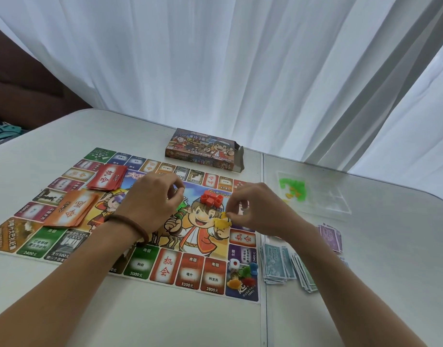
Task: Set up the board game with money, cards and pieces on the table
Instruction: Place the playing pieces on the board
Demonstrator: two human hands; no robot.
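White table (190, 321) carries the board (190, 271). Right hand (260, 211) pinches yellow pieces (224, 221) mid-board, near red pieces (211, 198). Left hand (150, 196) is curled, and I cannot tell what it holds. Money (280, 266) lies right of the board.

**Curtain** (215, 58): white and sheer, hung in long vertical folds. It fills the view beyond the fingers (236, 204). Daylight glows through it, brightest straight ahead.

**Bench** (52, 136): off-white and matt, spreading under and to every side of the fingers. Its far-left corner is rounded.

**Seam** (264, 321): a straight join just right of the fingers, running front to back.

**Second bench section** (390, 246): right of the seam, glossier, catching the curtain's light, with a rounded far edge.

**Brown furniture** (27, 83): dark, far left of the fingers, behind the bench edge. Its kind is unclear.

**Patterned cloth** (2, 134): teal and grey, at the left margin below the brown furniture, mostly cut off.
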